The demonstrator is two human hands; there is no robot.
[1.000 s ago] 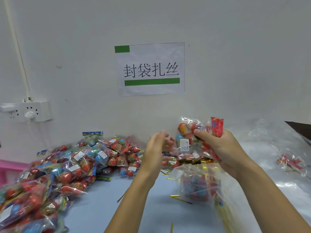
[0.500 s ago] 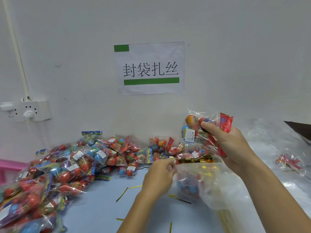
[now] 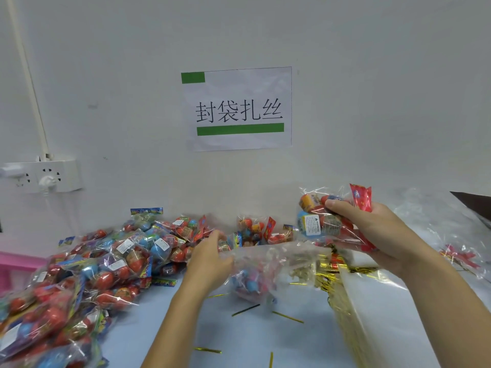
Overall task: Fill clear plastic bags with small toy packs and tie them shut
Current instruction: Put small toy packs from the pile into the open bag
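- Right hand (image 3: 382, 235) grips a bundle of toy packs (image 3: 322, 221), fingers curled round it, above the surface (image 3: 265, 341).
- Left hand (image 3: 210, 257), blurred, apparently pinches the clear plastic bag (image 3: 255, 274) at its mouth.
- Loose packs (image 3: 106, 261) heap at left.

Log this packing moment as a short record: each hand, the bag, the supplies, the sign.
left hand: grips the edge of the clear bag
right hand: holds toy packs above the bag
bag contents: a few packs already inside
loose packs: piled to the left
gold twist ties: scattered on the table
wall sign: 封袋扎丝
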